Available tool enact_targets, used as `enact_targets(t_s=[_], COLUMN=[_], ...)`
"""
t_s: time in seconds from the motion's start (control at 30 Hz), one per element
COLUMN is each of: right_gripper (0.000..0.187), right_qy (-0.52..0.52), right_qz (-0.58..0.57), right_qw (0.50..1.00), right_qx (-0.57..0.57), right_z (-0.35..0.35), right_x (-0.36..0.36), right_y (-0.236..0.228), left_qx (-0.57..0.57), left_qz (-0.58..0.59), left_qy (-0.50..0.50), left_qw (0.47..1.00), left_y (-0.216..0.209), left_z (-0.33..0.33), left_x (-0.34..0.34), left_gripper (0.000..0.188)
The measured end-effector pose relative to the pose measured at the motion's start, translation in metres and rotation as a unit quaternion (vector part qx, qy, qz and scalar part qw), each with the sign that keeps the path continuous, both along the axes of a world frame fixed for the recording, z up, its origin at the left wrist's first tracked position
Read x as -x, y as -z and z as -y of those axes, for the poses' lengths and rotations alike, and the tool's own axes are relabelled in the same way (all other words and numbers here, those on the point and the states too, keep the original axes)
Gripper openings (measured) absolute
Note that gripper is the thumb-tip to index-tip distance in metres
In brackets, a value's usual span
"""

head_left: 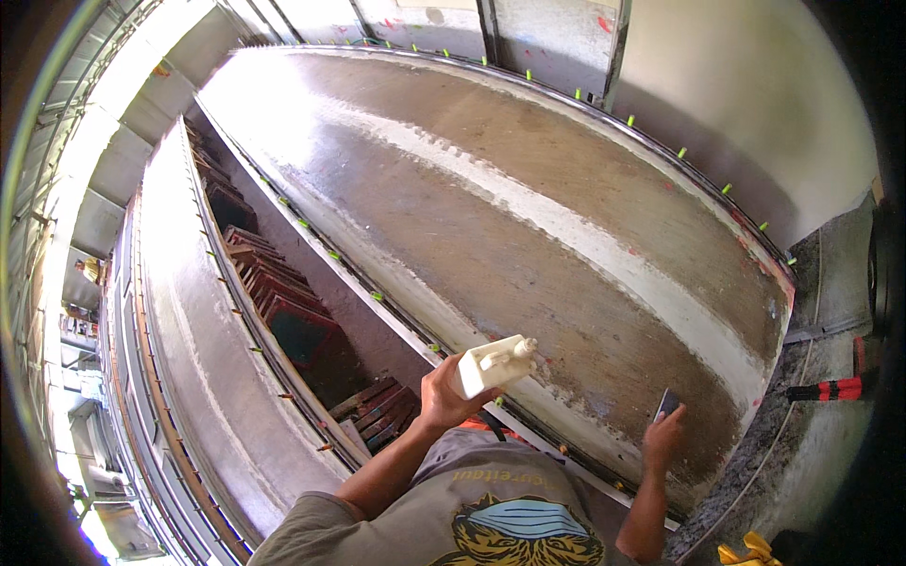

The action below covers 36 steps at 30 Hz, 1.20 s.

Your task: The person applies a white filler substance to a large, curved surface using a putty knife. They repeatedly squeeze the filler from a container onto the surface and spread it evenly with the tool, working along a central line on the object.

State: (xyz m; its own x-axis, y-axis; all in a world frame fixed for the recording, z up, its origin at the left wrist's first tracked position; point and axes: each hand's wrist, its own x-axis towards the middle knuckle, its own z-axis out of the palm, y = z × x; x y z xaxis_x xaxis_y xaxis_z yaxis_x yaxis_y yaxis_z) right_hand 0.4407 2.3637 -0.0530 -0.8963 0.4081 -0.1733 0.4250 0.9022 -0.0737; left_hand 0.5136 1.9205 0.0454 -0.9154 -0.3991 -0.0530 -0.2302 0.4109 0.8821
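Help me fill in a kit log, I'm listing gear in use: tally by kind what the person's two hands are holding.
Off-white jug: 1, in the left hand
Flat-bladed hand tool: 1, in the right hand
Total: 2

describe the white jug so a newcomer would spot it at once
Find the long brown table with a pale stripe along it. Over its edge nearest the shirt, the left hand grips the jug. It is boxy and off-white with a small neck, unlike the thin dark scraper in the right hand.
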Motion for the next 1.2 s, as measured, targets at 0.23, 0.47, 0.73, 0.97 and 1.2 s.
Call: enact_targets(t_s=[0.23, 0.47, 0.73, 0.97, 1.2], right_gripper=[0.065, 0.06, 0.081, 0.04, 0.044], right_qy=[-0.019, -0.096, -0.2, -0.259, -0.25], right_qz=[0.102, 0.025, -0.161, -0.096, -0.1], right_qw=[0.993, 0.992, 0.774, 0.83, 0.86], right_qx=[-0.058, 0.079, 0.579, 0.485, 0.434], right_z=[0.123, 0.329, 0.638, 0.786, 0.662], right_x=[0.019, 0.061, 0.17, 0.209, 0.177], right_y=[-0.002, -0.052, 0.005, 0.051, 0.033], left_qx=[-0.023, -0.005, -0.005, -0.033, -0.029], left_qz=[-0.027, -0.075, -0.136, -0.076, -0.089], left_qy=[0.019, 0.043, -0.014, -0.078, -0.053], left_qw=[0.999, 0.996, 0.991, 0.994, 0.994], left_y=[0.006, 0.007, -0.003, 0.003, 0.013], left_z=[0.08, 0.178, 0.286, 0.333, 0.34], left_x=[0.014, 0.029, 0.023, 0.004, 0.008], left_gripper=[0.073, 0.069, 0.069, 0.065, 0.067])
